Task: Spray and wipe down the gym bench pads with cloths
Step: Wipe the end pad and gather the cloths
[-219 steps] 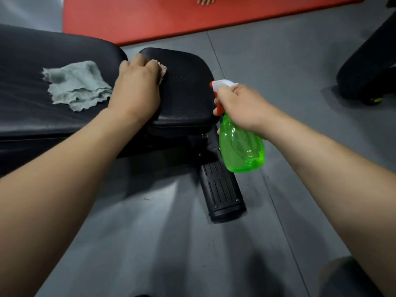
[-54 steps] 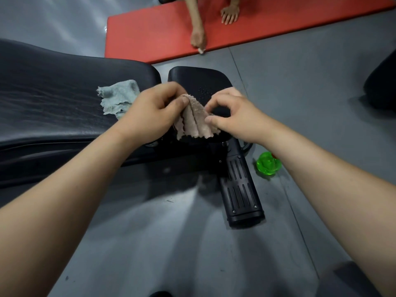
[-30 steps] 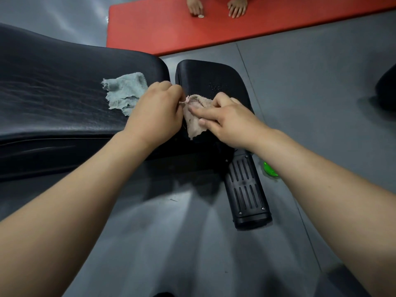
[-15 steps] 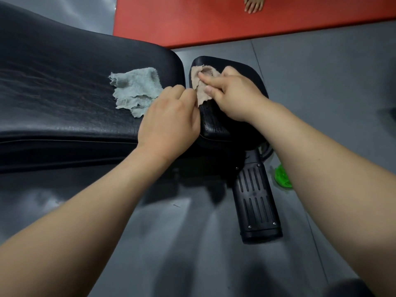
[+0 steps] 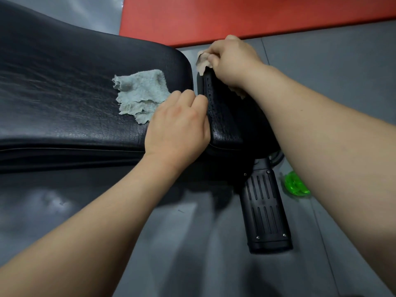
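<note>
The long black bench pad [image 5: 64, 99] fills the left. A crumpled grey-green cloth [image 5: 140, 94] lies on it near its right end. Beside that stands the small black seat pad [image 5: 222, 123]. My right hand [image 5: 232, 61] grips a beige cloth [image 5: 202, 61] and presses it on the far end of the small pad. My left hand [image 5: 179, 125] rests with curled fingers at the gap between the two pads, against the small pad's left edge; it holds nothing that I can see. The green spray bottle [image 5: 296, 186] stands on the floor, partly hidden by my right forearm.
The bench's black foot [image 5: 265, 211] juts toward me across the grey floor [image 5: 192, 254]. A red mat [image 5: 235, 16] lies on the floor beyond the bench.
My right hand has slid the beige cloth farther along the small pad to its far end. My left hand has stayed at the gap between the pads. The view has shifted closer.
</note>
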`<control>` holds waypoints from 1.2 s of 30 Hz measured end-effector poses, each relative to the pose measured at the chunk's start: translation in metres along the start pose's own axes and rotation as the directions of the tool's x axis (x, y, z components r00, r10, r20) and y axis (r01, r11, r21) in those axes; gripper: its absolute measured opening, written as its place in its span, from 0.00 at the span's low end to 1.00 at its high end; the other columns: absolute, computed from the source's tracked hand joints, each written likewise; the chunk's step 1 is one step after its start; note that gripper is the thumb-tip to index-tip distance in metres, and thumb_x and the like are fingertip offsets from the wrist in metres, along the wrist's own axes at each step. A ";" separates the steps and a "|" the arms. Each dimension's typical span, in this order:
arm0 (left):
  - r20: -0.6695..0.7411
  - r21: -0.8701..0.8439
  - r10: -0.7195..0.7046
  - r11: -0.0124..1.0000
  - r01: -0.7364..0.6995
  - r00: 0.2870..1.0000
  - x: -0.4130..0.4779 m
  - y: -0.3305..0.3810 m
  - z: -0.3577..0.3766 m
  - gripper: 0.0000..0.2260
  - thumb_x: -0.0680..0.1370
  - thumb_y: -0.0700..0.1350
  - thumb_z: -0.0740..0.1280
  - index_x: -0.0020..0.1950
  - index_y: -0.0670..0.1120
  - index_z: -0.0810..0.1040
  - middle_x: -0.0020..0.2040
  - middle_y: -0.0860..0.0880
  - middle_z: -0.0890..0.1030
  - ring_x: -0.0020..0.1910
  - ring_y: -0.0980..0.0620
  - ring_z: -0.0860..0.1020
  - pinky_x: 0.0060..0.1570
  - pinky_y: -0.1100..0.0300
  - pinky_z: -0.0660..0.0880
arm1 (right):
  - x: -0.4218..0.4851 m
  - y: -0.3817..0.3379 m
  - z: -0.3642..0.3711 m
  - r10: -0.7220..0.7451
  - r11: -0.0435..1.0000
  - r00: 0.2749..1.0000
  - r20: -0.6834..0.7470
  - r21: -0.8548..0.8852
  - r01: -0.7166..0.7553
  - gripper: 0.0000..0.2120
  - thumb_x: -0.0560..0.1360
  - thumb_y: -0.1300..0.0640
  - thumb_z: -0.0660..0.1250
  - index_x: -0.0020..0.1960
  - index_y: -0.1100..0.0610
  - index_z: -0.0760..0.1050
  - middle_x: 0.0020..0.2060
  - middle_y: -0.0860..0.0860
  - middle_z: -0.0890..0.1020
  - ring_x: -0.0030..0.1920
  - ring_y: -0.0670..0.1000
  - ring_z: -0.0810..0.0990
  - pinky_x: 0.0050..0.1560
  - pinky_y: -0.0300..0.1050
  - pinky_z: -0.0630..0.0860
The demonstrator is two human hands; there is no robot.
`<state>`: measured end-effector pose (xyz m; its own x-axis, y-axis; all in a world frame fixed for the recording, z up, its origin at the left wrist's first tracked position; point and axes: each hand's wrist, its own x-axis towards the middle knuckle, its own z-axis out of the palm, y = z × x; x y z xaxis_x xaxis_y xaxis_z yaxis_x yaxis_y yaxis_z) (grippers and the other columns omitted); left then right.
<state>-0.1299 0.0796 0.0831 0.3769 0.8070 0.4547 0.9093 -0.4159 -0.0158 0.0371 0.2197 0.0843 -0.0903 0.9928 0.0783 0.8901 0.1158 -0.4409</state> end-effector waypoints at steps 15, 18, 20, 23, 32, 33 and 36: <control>0.025 0.060 0.007 0.998 -0.008 1.000 0.000 0.002 0.001 0.05 0.75 0.41 0.59 0.41 0.42 0.72 0.40 0.42 0.73 0.39 0.40 0.70 0.37 0.51 0.58 | -0.037 0.083 -0.024 0.332 0.943 0.943 -0.027 -0.011 -0.332 0.12 0.81 0.54 0.57 0.62 0.51 0.73 0.59 0.56 0.79 0.53 0.60 0.76 0.51 0.49 0.74; 0.034 0.072 0.009 0.997 -0.011 0.999 0.000 0.002 0.001 0.05 0.76 0.41 0.60 0.42 0.41 0.73 0.40 0.42 0.73 0.40 0.40 0.70 0.37 0.51 0.59 | -0.045 0.089 -0.024 0.337 0.942 0.941 -0.030 0.019 -0.336 0.11 0.82 0.52 0.57 0.62 0.48 0.73 0.59 0.53 0.80 0.55 0.60 0.77 0.49 0.47 0.70; 0.041 0.080 0.012 0.997 -0.015 0.999 0.000 0.002 0.000 0.05 0.76 0.41 0.60 0.42 0.41 0.72 0.40 0.42 0.73 0.40 0.40 0.70 0.37 0.51 0.59 | -0.056 0.090 -0.024 0.309 0.951 0.951 -0.021 0.033 -0.308 0.11 0.82 0.51 0.58 0.62 0.47 0.72 0.60 0.52 0.80 0.58 0.59 0.77 0.52 0.48 0.71; 0.052 0.093 0.014 0.995 -0.019 0.999 -0.001 0.003 0.000 0.05 0.76 0.41 0.60 0.43 0.41 0.72 0.41 0.41 0.73 0.41 0.39 0.70 0.38 0.50 0.59 | -0.082 0.084 -0.024 0.190 0.981 0.982 -0.024 -0.029 -0.190 0.11 0.82 0.52 0.58 0.62 0.49 0.72 0.59 0.55 0.79 0.57 0.61 0.77 0.50 0.48 0.69; 0.083 0.079 0.011 0.997 -0.018 0.997 -0.001 0.005 -0.003 0.06 0.77 0.41 0.60 0.45 0.40 0.73 0.42 0.40 0.73 0.43 0.38 0.70 0.38 0.46 0.65 | -0.165 0.045 -0.014 -0.320 0.947 0.947 -0.030 -0.042 0.318 0.09 0.77 0.51 0.57 0.53 0.54 0.72 0.44 0.53 0.75 0.38 0.62 0.76 0.35 0.52 0.74; 0.083 0.078 0.011 0.997 -0.018 0.996 -0.001 0.006 -0.003 0.06 0.77 0.41 0.60 0.45 0.40 0.73 0.42 0.40 0.73 0.43 0.38 0.70 0.38 0.45 0.65 | -0.160 0.049 -0.015 -0.342 0.939 0.940 -0.006 -0.045 0.342 0.10 0.77 0.50 0.56 0.54 0.53 0.72 0.44 0.53 0.74 0.38 0.62 0.76 0.35 0.52 0.74; 0.077 0.073 0.017 0.997 -0.023 0.997 -0.001 0.006 -0.002 0.06 0.77 0.41 0.60 0.45 0.40 0.74 0.43 0.40 0.73 0.44 0.38 0.71 0.38 0.45 0.65 | -0.121 0.071 -0.014 -0.244 0.967 0.967 -0.069 -0.099 0.237 0.12 0.78 0.52 0.57 0.58 0.55 0.74 0.49 0.59 0.76 0.45 0.64 0.78 0.41 0.55 0.74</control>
<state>-0.1252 0.0754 0.0848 0.4047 0.8295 0.3848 0.9110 -0.4023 -0.0910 0.1174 0.1077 0.0555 -0.2736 0.9300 0.2454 0.8831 0.3440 -0.3191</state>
